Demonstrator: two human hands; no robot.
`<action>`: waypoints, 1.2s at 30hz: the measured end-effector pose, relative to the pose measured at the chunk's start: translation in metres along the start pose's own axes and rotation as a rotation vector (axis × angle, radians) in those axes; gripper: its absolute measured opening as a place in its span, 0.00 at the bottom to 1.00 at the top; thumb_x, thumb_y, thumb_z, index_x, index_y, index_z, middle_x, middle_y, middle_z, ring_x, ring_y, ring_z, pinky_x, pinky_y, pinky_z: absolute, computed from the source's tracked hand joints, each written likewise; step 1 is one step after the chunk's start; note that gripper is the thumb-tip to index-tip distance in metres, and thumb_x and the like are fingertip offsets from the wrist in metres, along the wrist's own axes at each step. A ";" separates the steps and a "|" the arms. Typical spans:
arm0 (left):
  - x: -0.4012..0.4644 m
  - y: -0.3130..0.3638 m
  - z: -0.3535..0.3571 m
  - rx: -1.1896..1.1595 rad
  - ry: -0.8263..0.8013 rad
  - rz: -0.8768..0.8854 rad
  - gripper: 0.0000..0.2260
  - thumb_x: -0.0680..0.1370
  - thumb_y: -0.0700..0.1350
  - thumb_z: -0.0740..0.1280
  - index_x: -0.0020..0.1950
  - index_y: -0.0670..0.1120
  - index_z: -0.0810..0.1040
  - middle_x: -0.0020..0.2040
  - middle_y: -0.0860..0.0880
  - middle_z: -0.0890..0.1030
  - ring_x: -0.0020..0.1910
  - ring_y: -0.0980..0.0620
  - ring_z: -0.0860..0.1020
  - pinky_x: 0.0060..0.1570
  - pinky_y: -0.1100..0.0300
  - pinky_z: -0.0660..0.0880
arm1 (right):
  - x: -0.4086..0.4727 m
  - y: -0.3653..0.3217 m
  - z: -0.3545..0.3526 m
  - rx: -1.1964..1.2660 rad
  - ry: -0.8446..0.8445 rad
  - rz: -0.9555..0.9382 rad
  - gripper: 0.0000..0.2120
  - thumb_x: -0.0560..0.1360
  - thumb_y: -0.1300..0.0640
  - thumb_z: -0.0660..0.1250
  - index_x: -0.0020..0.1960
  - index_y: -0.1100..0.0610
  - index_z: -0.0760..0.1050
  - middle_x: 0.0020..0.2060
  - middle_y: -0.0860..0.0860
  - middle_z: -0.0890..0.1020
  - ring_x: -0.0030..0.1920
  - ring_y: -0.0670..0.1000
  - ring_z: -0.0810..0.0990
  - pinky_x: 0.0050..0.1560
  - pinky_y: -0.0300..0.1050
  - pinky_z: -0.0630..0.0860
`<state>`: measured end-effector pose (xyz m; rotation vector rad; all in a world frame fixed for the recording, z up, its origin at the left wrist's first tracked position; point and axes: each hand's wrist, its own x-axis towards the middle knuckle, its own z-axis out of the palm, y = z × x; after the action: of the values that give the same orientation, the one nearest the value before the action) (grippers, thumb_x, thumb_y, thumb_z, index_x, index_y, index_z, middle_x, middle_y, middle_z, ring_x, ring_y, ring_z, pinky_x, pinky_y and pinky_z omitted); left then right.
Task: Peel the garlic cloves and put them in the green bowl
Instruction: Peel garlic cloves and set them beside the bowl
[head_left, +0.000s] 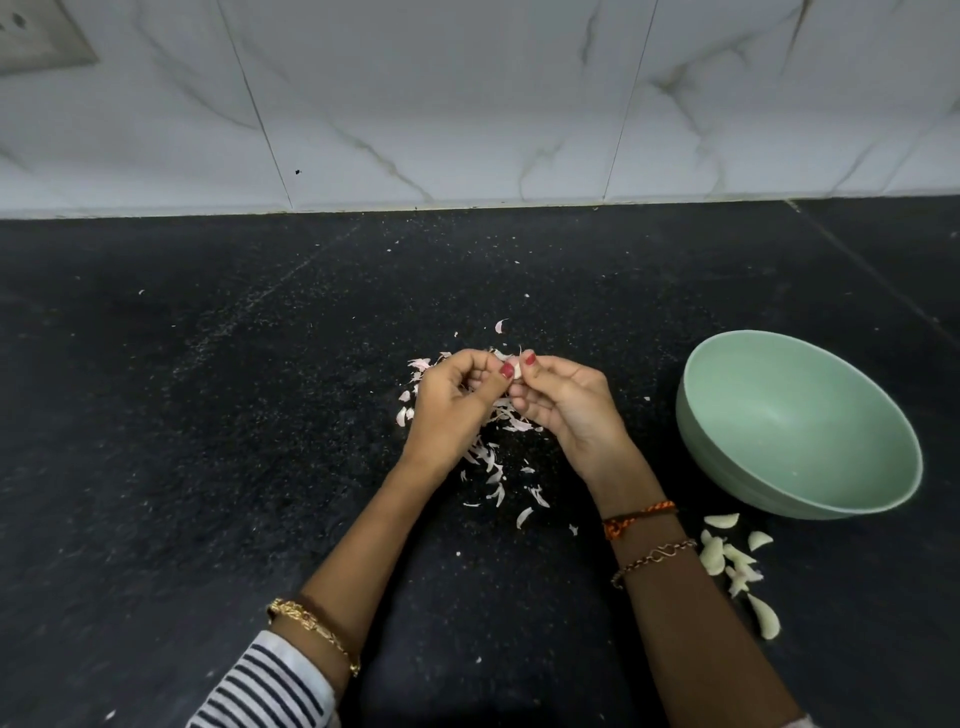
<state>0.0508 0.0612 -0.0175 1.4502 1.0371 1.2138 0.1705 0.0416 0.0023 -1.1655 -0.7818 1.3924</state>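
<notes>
My left hand (451, 396) and my right hand (562, 399) meet over the middle of the black counter, and both pinch one small garlic clove (517, 370) between thumbs and fingertips. Most of the clove is hidden by my fingers. The green bowl (737, 467) stands to the right of my right hand, and its inside looks empty. Several peeled pale cloves (727, 558) lie on the counter just in front of the bowl, beside my right forearm.
Pinkish-white garlic skins (493, 467) are scattered under and around my hands. The black speckled counter (208, 415) runs back to a white marble-tiled wall (467, 104). A grey socket plate (36, 36) sits at the wall's top left.
</notes>
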 end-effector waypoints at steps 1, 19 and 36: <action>0.000 0.000 -0.001 0.001 -0.024 0.000 0.07 0.75 0.36 0.66 0.39 0.45 0.77 0.32 0.56 0.77 0.34 0.58 0.73 0.37 0.69 0.72 | 0.000 0.000 0.000 -0.001 -0.002 -0.003 0.05 0.73 0.63 0.66 0.40 0.59 0.79 0.28 0.48 0.81 0.30 0.42 0.78 0.35 0.33 0.77; 0.002 0.001 -0.014 0.078 -0.275 -0.051 0.07 0.77 0.36 0.63 0.39 0.40 0.75 0.31 0.44 0.72 0.31 0.58 0.70 0.35 0.65 0.68 | 0.001 0.000 -0.001 -0.074 -0.010 -0.012 0.08 0.71 0.67 0.67 0.35 0.59 0.79 0.25 0.47 0.79 0.27 0.40 0.75 0.30 0.31 0.73; 0.007 0.002 -0.027 0.132 -0.507 -0.149 0.10 0.77 0.42 0.62 0.47 0.36 0.78 0.41 0.27 0.75 0.37 0.46 0.70 0.37 0.58 0.66 | -0.001 -0.003 -0.002 -0.257 -0.121 -0.082 0.09 0.71 0.69 0.67 0.34 0.60 0.77 0.23 0.46 0.77 0.25 0.40 0.72 0.26 0.31 0.69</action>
<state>0.0253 0.0711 -0.0124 1.6373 0.8623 0.6288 0.1735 0.0411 0.0044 -1.2375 -1.1080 1.3307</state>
